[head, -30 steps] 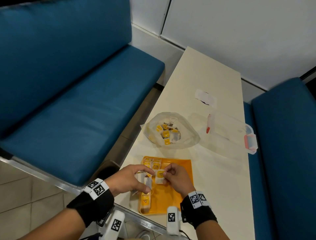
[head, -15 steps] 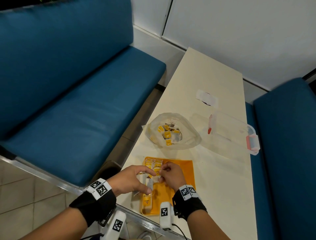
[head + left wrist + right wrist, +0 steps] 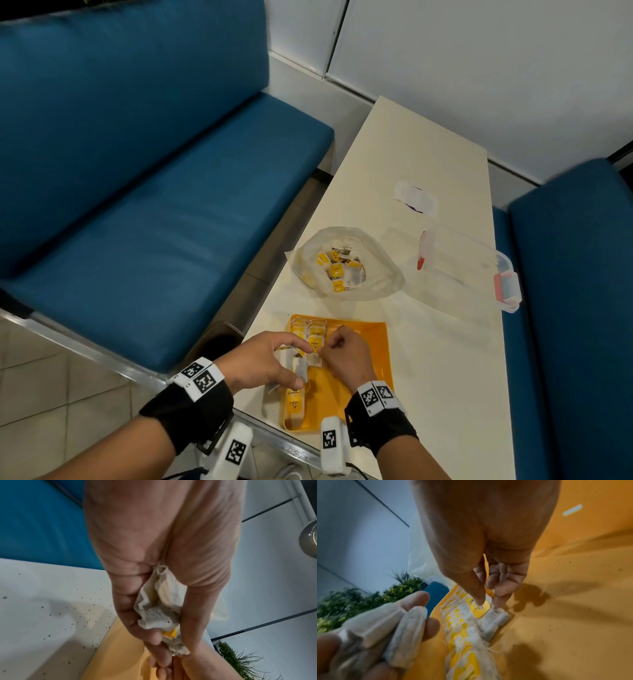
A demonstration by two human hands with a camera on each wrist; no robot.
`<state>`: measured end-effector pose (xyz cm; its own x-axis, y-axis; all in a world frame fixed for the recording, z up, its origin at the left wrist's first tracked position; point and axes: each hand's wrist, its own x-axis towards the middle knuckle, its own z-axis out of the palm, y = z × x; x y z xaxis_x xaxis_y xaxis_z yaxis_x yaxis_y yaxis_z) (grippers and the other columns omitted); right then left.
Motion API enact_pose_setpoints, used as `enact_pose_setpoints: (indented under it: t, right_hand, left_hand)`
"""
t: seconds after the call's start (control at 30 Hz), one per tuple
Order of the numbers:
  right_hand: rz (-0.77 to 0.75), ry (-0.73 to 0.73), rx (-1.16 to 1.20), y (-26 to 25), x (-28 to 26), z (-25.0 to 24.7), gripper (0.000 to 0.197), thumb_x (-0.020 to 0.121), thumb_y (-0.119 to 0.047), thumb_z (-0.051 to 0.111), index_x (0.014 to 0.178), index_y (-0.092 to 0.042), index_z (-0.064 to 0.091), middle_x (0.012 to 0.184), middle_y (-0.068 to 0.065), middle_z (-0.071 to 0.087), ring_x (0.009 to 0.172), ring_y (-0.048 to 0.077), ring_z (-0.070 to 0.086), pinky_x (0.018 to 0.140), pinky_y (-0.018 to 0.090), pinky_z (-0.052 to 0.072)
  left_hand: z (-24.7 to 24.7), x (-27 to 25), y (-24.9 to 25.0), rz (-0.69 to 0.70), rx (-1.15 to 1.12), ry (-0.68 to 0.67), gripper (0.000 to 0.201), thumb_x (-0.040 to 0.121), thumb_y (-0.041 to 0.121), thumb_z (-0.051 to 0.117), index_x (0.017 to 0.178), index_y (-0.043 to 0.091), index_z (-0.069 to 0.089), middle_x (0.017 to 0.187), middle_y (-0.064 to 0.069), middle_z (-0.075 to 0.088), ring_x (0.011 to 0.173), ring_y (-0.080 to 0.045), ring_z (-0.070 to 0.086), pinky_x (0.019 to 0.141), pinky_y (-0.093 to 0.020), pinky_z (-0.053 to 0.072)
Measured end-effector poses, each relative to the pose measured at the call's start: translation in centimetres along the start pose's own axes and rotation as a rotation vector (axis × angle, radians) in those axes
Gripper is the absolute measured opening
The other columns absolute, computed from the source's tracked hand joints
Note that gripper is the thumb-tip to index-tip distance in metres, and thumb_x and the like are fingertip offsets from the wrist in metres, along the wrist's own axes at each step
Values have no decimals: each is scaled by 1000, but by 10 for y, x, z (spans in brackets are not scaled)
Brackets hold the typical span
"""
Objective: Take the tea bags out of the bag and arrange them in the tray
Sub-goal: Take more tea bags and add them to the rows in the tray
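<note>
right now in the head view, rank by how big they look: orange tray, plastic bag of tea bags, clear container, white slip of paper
1. orange tray
2. clear container and plastic bag: look alike, not ranked; both lie farther from the camera than the tray
3. white slip of paper, smallest, farthest away

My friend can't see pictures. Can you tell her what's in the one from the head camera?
Two hands, left hand and right hand, lay small white tea bags in a flat orange plastic tray on a cream table; a clear plastic bag of more sits behind.

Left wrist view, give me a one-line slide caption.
Left hand grips a bunch of tea bags above the orange tray.
</note>
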<state>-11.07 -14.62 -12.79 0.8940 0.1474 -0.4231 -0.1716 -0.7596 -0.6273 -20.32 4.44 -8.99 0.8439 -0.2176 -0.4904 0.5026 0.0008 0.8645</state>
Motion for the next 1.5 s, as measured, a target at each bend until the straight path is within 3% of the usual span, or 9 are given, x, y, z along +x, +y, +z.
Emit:
enact_pose_setpoints:
  t: [0.13,0.27,0.4,0.57,0.77,0.97,1.23,1.4,1.5]
  right_hand:
    - [-77,-144,-196,5,-6,2,19,72,-11,71,66,-23,59,65,-8,60,61,7,54,58,24,45]
    - [-106,-140,-241,0,-3,7,13,74,-12,73,72,-20,63,71,-6,64,68,11,59,64,25,47]
    - [-107,-120,-252,-4,-2,7,18,76,-16,75,70,-25,60,72,-7,63,73,15,62,66,27,50]
    - [-141,-36,-198,-13,-10,-11,9,83,-17,68,85,-26,65,79,-10,64,79,12,62,70,26,52]
    - [-521,154,-48,-53,-41,-42,17,85,-16,72,91,-29,64,92,-8,60,80,7,59,70,10,44]
    - [-824,-82,-293,-76,-63,-29,30,84,-26,68,113,-25,64,107,-10,54,100,10,52,85,25,48]
    - [-801,-31,-432,-73,-56,-8,19,88,-29,59,106,-27,67,115,-10,59,101,15,52,88,40,49]
    - [-787,-10,-285,-75,-57,-11,16,89,-24,58,102,-25,69,107,-10,61,98,11,56,85,29,50]
    - [-701,-5,-115,-77,-54,-15,14,89,-17,60,99,-21,68,98,-9,63,88,5,60,78,24,53]
  left_hand:
    - [1,1,-1,-11,25,11,52,71,15,93,112,40,74,137,14,57,91,-6,63,62,-13,49]
    - [0,3,-1,-17,55,23,53,69,16,94,110,43,74,136,13,59,99,-7,64,66,-14,50]
    - [-2,2,1,-28,49,28,52,70,13,94,111,39,75,136,11,60,84,-4,61,63,-12,50]
    - [-5,-2,4,-100,-222,-25,44,80,11,86,121,21,72,122,-12,73,102,-27,74,88,-46,60]
    - [-9,-1,19,-192,-636,63,54,96,53,58,120,6,69,110,-20,72,93,-34,70,68,-38,57]
    - [-5,8,25,-218,-800,134,59,103,61,38,104,11,69,88,-13,72,73,-25,69,66,-37,55]
    - [-1,16,26,-219,-798,192,63,103,63,34,112,11,67,95,-14,75,82,-26,73,74,-39,56]
    - [0,18,24,-199,-761,194,66,105,60,30,113,8,71,92,-12,77,78,-23,76,64,-35,58]
    - [-2,17,25,-180,-761,175,68,105,59,30,119,5,70,105,-17,75,89,-25,74,72,-37,58]
